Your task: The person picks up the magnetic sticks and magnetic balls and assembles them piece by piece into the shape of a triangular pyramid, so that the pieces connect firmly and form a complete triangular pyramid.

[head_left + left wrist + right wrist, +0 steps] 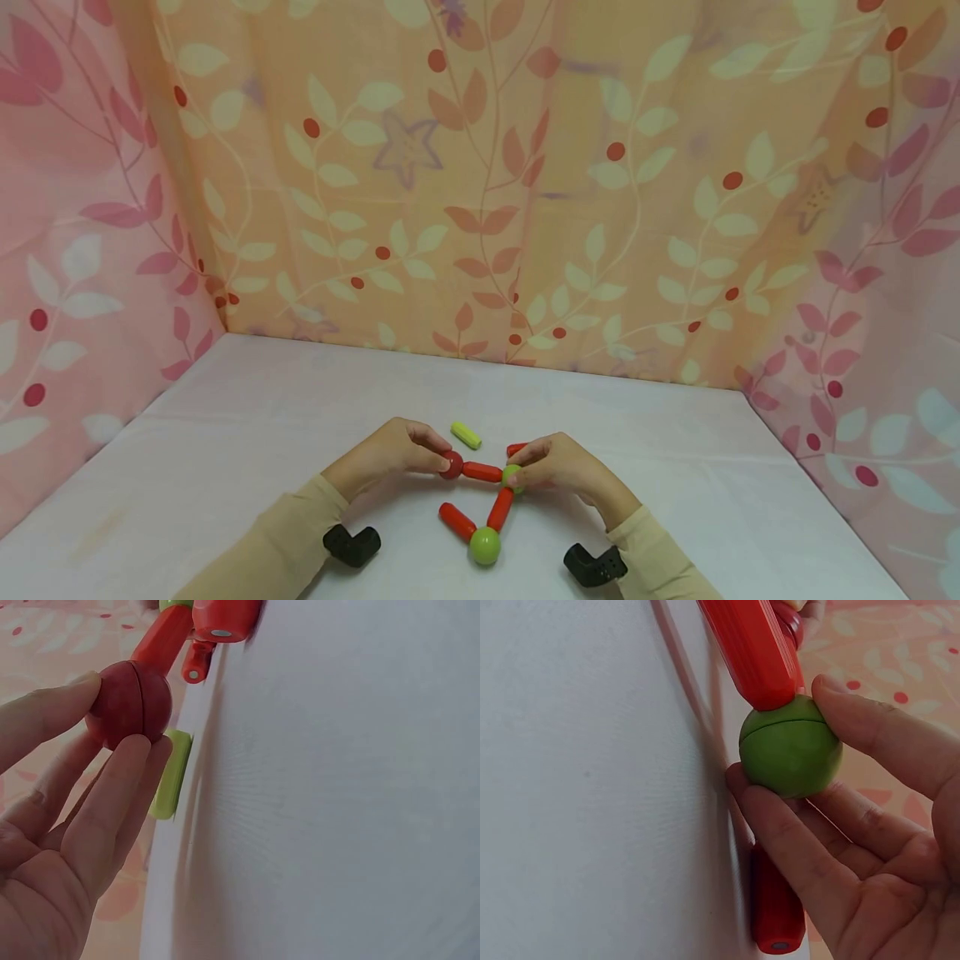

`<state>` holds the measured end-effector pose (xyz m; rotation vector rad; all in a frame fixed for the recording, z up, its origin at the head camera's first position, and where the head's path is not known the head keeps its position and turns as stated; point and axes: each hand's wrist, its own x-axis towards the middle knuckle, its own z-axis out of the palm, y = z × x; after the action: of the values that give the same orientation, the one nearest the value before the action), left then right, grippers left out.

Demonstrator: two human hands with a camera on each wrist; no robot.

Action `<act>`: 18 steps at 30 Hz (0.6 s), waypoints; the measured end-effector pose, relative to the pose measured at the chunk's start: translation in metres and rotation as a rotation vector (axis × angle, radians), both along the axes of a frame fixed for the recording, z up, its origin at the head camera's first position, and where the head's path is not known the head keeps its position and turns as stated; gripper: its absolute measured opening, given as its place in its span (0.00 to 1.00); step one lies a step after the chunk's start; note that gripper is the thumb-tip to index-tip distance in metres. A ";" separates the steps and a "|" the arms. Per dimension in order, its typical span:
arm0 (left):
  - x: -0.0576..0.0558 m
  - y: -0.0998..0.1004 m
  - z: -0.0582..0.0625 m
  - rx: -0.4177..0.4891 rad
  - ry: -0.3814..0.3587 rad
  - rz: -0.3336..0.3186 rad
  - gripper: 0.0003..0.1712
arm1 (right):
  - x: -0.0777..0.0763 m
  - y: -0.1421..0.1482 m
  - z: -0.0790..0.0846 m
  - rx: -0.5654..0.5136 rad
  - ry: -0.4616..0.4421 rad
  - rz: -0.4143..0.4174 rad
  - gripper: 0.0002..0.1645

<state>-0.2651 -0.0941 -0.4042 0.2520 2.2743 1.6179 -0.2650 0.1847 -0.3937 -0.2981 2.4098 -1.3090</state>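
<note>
My left hand (392, 454) pinches a dark red ball (129, 705) between thumb and fingers. A red rod (482, 472) joins that ball to a green ball (791, 746), which my right hand (564, 467) pinches. From the held green ball another red rod (500, 509) runs toward the near side, down to a second green ball (485, 546). One more red rod (457, 521) leans off this nearer ball up and to the left, its far end free. Together the pieces form a bent chain.
A loose yellow-green rod (466, 435) lies on the white tabletop (300, 392) behind the chain. Another loose red rod (778, 900) lies by the right hand, partly hidden by it in the head view. Patterned curtains (480, 167) stand at the back and both sides.
</note>
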 end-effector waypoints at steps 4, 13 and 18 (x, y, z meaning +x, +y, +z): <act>0.000 -0.001 -0.002 0.023 0.005 -0.016 0.14 | 0.000 0.000 0.000 -0.005 -0.016 0.018 0.16; -0.001 0.000 -0.001 0.024 0.026 -0.014 0.16 | 0.002 -0.004 0.000 -0.009 -0.025 0.033 0.15; 0.000 0.002 -0.001 0.010 0.046 -0.003 0.16 | 0.004 -0.006 -0.001 -0.026 -0.027 0.041 0.15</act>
<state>-0.2649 -0.0925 -0.4052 0.2978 2.2994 1.6384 -0.2615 0.1792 -0.3947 -0.3329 2.3535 -1.3187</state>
